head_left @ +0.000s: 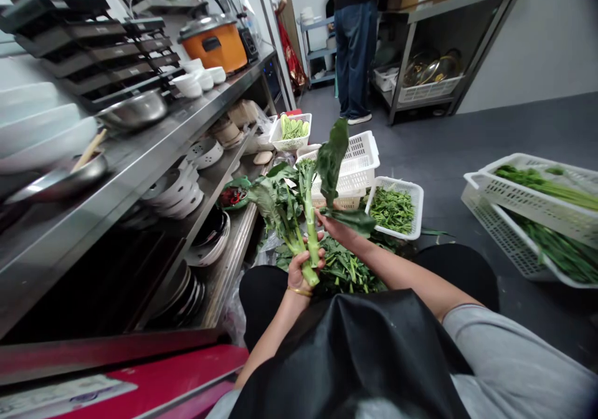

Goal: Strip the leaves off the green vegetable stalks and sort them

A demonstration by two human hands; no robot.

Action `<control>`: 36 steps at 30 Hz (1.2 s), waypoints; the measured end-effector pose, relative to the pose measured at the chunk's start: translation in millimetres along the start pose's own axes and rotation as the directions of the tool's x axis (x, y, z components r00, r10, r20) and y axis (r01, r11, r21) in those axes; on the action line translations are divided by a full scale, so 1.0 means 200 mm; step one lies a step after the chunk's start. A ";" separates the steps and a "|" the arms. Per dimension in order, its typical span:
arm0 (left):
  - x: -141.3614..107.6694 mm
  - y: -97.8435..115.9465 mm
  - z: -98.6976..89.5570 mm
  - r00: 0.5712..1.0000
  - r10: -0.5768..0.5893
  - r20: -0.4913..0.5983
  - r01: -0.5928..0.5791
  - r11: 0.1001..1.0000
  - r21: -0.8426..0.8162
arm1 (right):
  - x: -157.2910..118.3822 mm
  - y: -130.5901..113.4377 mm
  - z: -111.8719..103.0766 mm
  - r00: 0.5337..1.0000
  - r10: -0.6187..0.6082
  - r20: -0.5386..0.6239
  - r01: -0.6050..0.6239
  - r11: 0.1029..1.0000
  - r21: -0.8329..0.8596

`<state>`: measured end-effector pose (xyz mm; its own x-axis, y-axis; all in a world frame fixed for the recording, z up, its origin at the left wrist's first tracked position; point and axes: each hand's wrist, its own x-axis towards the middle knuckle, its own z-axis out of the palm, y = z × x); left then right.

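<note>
Two thick leafy green stalks (309, 213), like Chinese broccoli, stand upright side by side in front of me. My left hand (301, 269) is closed round their lower ends, with the cut ends showing below the fingers. At the stalks' right side, my right hand (334, 227) is closed at the base of a large dark leaf (332, 157); its fingertips are partly hidden. Another leaf (352, 220) lies across that hand. Beneath both hands is a heap of loose cut greens (348, 269), between my knees.
A white basket of trimmed green stems (395, 210) stands just beyond my right hand, beside a larger white basket (359, 164). Stacked baskets of greens (537, 213) are at right. Steel shelving (140, 176) with dishes runs along the left. A person (357, 39) stands at the back.
</note>
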<state>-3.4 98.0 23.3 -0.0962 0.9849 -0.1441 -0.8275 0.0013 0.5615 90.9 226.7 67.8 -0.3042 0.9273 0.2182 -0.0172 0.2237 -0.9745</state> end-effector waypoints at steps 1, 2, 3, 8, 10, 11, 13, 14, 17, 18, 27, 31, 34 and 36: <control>0.00 -0.01 0.01 1.000 -0.001 0.000 0.001 1.000 0.006 | -0.03 0.00 0.00 0.999 0.040 0.002 -0.040 0.998 0.046; 0.00 -0.02 0.02 1.000 -0.004 0.000 0.004 1.000 0.013 | -0.06 0.01 -0.01 0.996 0.091 0.014 -0.092 0.990 0.108; -0.01 -0.03 0.02 1.000 -0.013 0.003 0.013 1.000 0.016 | -0.08 0.02 -0.02 0.989 0.142 0.028 -0.145 0.971 0.188; -0.04 -0.05 -0.01 0.991 -0.099 0.091 0.104 0.994 -0.045 | -0.18 0.07 -0.13 0.929 0.336 0.154 -0.352 0.680 0.643; -0.05 -0.06 -0.02 0.982 -0.126 0.141 0.138 0.988 -0.075 | -0.19 0.06 -0.18 0.904 0.349 0.246 -0.414 0.574 0.706; -0.06 -0.07 -0.03 0.978 -0.130 0.164 0.145 0.986 -0.085 | -0.19 0.06 -0.19 0.900 0.329 0.286 -0.429 0.550 0.717; -0.06 -0.07 -0.04 0.970 -0.119 0.212 0.143 0.985 -0.099 | -0.19 0.03 -0.20 0.899 0.260 0.353 -0.438 0.545 0.715; -0.07 -0.07 -0.04 0.964 -0.107 0.243 0.137 0.985 -0.107 | -0.19 0.02 -0.20 0.895 0.224 0.386 -0.443 0.552 0.706; -0.08 -0.07 -0.06 0.929 -0.065 0.365 0.126 0.982 -0.144 | -0.19 -0.02 -0.17 0.857 0.164 0.489 -0.490 0.555 0.672; -0.08 -0.07 -0.07 0.915 -0.054 0.399 0.125 0.980 -0.154 | -0.19 -0.03 -0.16 0.846 0.159 0.509 -0.505 0.548 0.667; -0.09 0.01 -0.06 0.915 0.099 0.391 -0.008 0.974 -0.228 | -0.35 0.30 -0.17 0.733 0.505 0.457 -0.642 0.736 0.217; -0.12 0.08 -0.07 0.972 0.076 0.221 -0.072 0.997 -0.026 | -0.44 0.45 -0.28 0.785 0.505 0.359 -0.523 0.851 -0.054; -0.13 0.09 -0.06 0.992 0.003 0.129 -0.012 0.998 0.064 | -0.31 0.32 -0.36 0.829 0.454 0.327 -0.466 0.883 -0.045; -0.12 0.06 -0.06 0.992 -0.027 0.122 0.018 0.997 0.070 | -0.20 0.15 -0.36 0.861 0.359 0.359 -0.384 0.923 -0.002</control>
<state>-16.9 72.0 24.4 -0.0054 0.9983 -0.0583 -0.7886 0.0316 0.6141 171.0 218.2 33.2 -0.6102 0.7714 -0.1806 0.1028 -0.1490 -0.9835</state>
